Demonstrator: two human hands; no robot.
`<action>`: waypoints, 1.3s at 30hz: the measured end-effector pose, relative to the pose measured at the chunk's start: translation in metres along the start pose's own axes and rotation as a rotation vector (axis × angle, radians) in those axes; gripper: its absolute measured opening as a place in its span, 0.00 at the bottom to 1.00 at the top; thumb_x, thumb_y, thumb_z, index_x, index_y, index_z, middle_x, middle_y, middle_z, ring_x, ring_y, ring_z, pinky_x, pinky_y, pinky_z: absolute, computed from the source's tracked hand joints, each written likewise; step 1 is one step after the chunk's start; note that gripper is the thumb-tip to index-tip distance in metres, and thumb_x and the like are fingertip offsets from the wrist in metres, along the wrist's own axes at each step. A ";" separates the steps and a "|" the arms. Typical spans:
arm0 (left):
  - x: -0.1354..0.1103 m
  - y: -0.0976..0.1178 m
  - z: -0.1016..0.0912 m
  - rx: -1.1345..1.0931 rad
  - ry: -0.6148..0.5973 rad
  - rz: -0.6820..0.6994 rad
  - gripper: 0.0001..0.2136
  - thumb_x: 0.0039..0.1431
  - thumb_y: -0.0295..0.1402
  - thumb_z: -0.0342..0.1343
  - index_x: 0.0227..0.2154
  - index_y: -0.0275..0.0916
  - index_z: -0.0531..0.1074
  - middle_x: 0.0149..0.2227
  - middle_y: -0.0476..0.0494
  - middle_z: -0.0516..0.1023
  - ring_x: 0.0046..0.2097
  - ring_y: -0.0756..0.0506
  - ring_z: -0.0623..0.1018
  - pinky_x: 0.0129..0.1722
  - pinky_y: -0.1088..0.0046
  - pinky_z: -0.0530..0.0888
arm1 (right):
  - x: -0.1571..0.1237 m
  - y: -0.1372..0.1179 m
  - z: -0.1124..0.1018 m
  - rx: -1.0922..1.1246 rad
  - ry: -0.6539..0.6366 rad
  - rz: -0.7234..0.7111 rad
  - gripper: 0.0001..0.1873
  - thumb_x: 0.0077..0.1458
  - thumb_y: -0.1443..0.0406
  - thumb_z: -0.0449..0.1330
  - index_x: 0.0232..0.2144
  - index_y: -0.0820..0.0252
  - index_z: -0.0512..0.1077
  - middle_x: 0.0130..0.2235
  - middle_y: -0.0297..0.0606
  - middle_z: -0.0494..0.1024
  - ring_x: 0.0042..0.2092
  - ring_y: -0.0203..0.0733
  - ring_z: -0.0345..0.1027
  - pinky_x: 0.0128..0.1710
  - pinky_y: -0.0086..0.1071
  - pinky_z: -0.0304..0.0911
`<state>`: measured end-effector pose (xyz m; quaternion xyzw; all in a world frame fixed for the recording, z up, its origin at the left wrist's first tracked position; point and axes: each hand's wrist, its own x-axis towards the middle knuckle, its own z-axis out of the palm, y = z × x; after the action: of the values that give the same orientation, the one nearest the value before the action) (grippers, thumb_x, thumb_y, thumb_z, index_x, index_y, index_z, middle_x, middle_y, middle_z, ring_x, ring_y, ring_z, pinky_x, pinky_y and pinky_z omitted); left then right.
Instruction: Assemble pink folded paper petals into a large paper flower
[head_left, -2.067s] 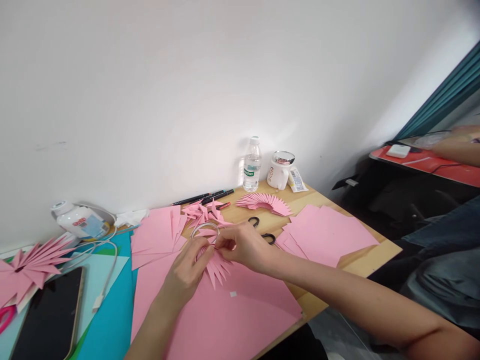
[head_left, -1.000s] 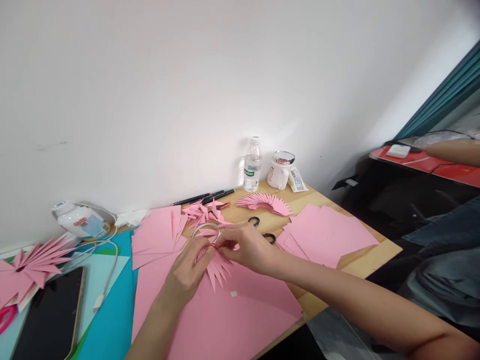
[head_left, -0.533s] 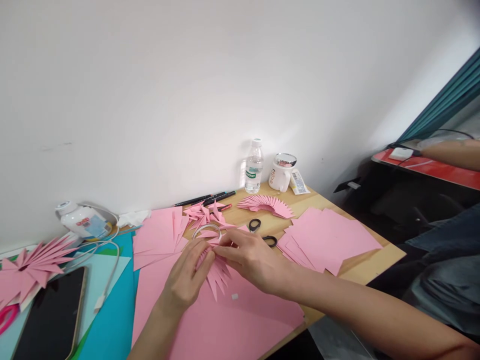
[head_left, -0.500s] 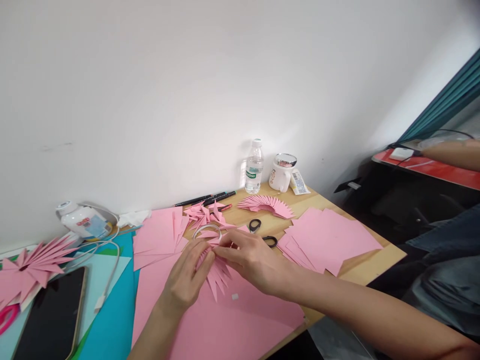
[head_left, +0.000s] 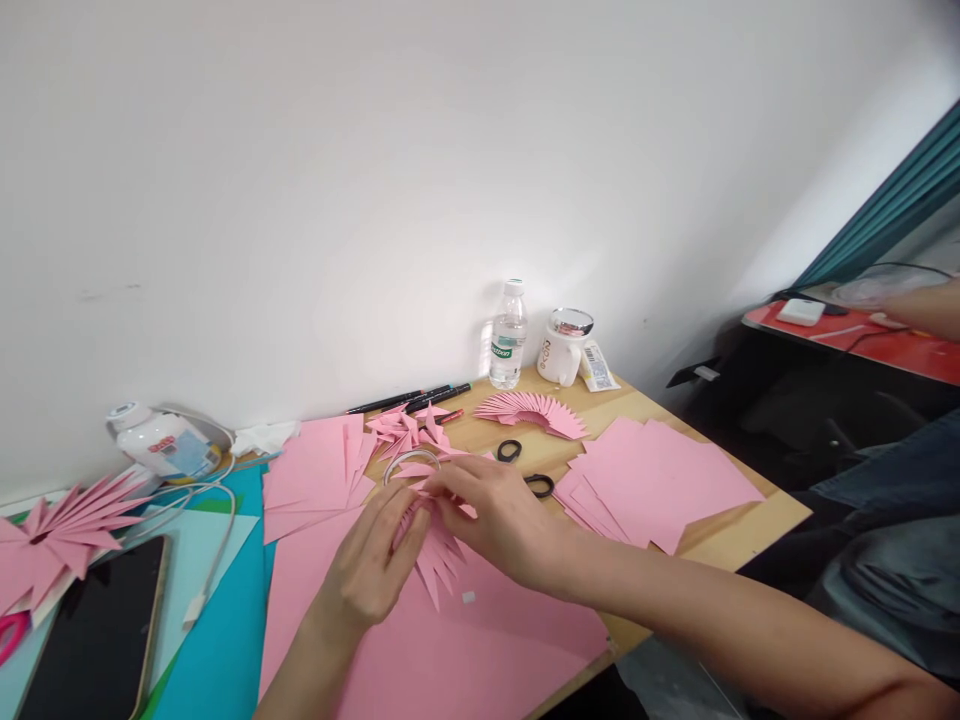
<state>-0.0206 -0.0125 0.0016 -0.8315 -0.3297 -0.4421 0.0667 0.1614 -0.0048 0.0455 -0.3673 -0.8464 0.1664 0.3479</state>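
Observation:
Between my two hands is a pink folded-paper fan (head_left: 437, 560) with pointed tips that spread toward me. My left hand (head_left: 375, 560) grips its left side, thumb and fingers closed on the paper. At its upper edge, the fingers of my right hand (head_left: 499, 515) pinch the folds; their tips partly hide the paper. Just behind my fingers lies a white tape roll (head_left: 411, 462). Loose pink folded pieces (head_left: 409, 428) are heaped beyond it. Black-handled scissors (head_left: 538, 486) rest by my right hand, partly covered. A large pink sheet (head_left: 480, 650) lies under both hands.
Pink sheets (head_left: 660, 480) lie at right, with a curved folded strip (head_left: 531, 412) behind. A water bottle (head_left: 508, 335) and white mug (head_left: 562, 348) stand by the wall. At left are a phone (head_left: 97, 630), a pink paper pinwheel (head_left: 45, 540) and a white bottle (head_left: 161, 440). Another person's arm (head_left: 926, 308) shows far right.
My right fingers have shifted slightly and curled closer over the paper's upper edge. The folded fan tips have moved a little. At far right, the other person's arm has moved.

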 end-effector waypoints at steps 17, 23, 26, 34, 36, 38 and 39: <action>-0.009 -0.002 0.004 -0.015 -0.041 0.048 0.15 0.58 0.23 0.50 0.48 0.38 0.68 0.43 0.37 0.76 0.49 0.41 0.75 0.44 0.62 0.76 | 0.011 -0.002 0.006 0.282 0.028 0.148 0.10 0.44 0.79 0.55 0.25 0.61 0.67 0.24 0.29 0.69 0.27 0.30 0.60 0.28 0.23 0.57; -0.010 -0.003 0.006 -0.025 -0.045 0.027 0.15 0.58 0.24 0.52 0.48 0.37 0.68 0.43 0.36 0.76 0.49 0.41 0.74 0.46 0.63 0.75 | 0.006 0.001 0.005 0.363 0.036 0.175 0.11 0.42 0.80 0.56 0.25 0.61 0.67 0.24 0.28 0.69 0.26 0.30 0.59 0.26 0.23 0.58; -0.006 -0.001 0.005 -0.053 -0.025 -0.032 0.16 0.58 0.23 0.50 0.49 0.37 0.66 0.44 0.37 0.75 0.48 0.42 0.75 0.46 0.65 0.75 | 0.001 0.005 0.004 0.196 0.040 0.049 0.09 0.48 0.78 0.55 0.25 0.61 0.68 0.26 0.32 0.71 0.29 0.32 0.62 0.30 0.26 0.60; -0.008 0.001 0.002 -0.028 -0.010 -0.004 0.14 0.58 0.25 0.51 0.47 0.39 0.68 0.41 0.39 0.76 0.47 0.42 0.75 0.44 0.65 0.76 | -0.015 0.008 -0.002 -0.118 0.000 -0.232 0.13 0.61 0.71 0.46 0.42 0.62 0.68 0.45 0.46 0.70 0.38 0.38 0.66 0.35 0.31 0.66; -0.008 0.002 0.002 -0.023 -0.029 -0.009 0.14 0.59 0.25 0.50 0.47 0.39 0.68 0.41 0.39 0.77 0.46 0.43 0.76 0.44 0.66 0.76 | -0.015 0.007 -0.001 -0.137 0.019 -0.240 0.12 0.61 0.70 0.46 0.41 0.62 0.69 0.45 0.46 0.70 0.38 0.38 0.66 0.35 0.30 0.66; -0.007 0.002 0.001 -0.013 -0.043 -0.025 0.14 0.60 0.25 0.48 0.48 0.38 0.68 0.42 0.38 0.77 0.45 0.43 0.76 0.43 0.67 0.76 | -0.015 0.008 0.000 -0.143 0.028 -0.244 0.11 0.61 0.70 0.47 0.42 0.61 0.68 0.44 0.45 0.70 0.38 0.37 0.66 0.34 0.30 0.66; -0.007 0.002 0.001 -0.002 -0.046 -0.030 0.13 0.60 0.26 0.48 0.47 0.38 0.68 0.43 0.37 0.77 0.45 0.43 0.76 0.43 0.67 0.76 | -0.015 0.008 0.001 -0.142 0.033 -0.244 0.11 0.61 0.70 0.48 0.42 0.61 0.68 0.43 0.44 0.70 0.38 0.37 0.66 0.34 0.29 0.66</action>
<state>-0.0213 -0.0175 -0.0036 -0.8365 -0.3432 -0.4240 0.0516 0.1723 -0.0104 0.0338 -0.2879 -0.8886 0.0562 0.3525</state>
